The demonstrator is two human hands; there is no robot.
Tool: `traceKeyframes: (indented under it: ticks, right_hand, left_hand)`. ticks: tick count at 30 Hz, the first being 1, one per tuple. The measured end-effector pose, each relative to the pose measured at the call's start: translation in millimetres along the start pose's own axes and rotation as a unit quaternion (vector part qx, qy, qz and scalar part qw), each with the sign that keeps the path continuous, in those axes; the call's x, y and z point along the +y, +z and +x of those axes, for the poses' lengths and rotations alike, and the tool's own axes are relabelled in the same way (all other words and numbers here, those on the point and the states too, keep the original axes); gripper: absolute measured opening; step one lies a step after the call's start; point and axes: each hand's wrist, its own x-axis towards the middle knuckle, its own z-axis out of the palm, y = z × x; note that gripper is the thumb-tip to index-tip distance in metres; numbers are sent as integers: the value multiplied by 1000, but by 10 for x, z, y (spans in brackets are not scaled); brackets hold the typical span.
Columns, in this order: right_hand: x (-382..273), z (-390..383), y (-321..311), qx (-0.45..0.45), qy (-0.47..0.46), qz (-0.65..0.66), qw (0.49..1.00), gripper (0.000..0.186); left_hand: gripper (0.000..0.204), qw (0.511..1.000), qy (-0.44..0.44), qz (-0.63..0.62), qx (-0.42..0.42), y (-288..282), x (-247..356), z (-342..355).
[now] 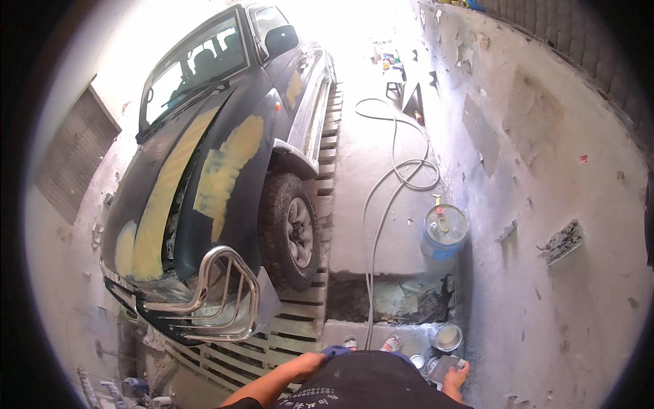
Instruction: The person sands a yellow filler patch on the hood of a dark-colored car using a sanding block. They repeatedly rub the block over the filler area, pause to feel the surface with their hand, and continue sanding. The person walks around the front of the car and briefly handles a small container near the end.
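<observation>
My left hand (310,364) is at the left side of my body, against a bit of blue cloth (334,352); its fingers are mostly hidden. My right hand (456,374) is low on the right, its fingers closed on the edge of a flat grey plate (440,365) whose exact kind I cannot make out. Just beyond it on the floor stands an open metal can (447,337) with pale contents. A small round white container (417,360) lies between my feet and the plate.
On the left stands a dark vehicle with yellow filler patches (229,163), a chrome bumper guard (231,300) and a front wheel (293,232) beside a slatted grate (293,327). A recessed pit (409,300), a blue drum (444,232) and a looping grey hose (371,238) lie ahead. A stained wall (524,191) runs along the right.
</observation>
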Motion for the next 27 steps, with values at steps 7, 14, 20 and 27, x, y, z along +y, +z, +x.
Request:
traceKeyframes:
  ticks: [7, 14, 20, 27]
  right_hand:
    - [-58, -38, 44, -7, -13, -7, 1000, 65]
    - [-48, -57, 34, -19, 2, -20, 1000, 67]
    - [2, -26, 16, -18, -9, -6, 1000, 66]
    - [-310, -68, -53, -24, -2, -2, 1000, 65]
  left_hand:
    - [18, 966, -53, 175, 183, 84, 320, 31]
    - [12, 950, -43, 173, 255, 166, 264, -90]
    - [23, 965, -63, 89, 238, 197, 119, 4]
    - [36, 965, 21, -248, 75, 109, -25, 1]
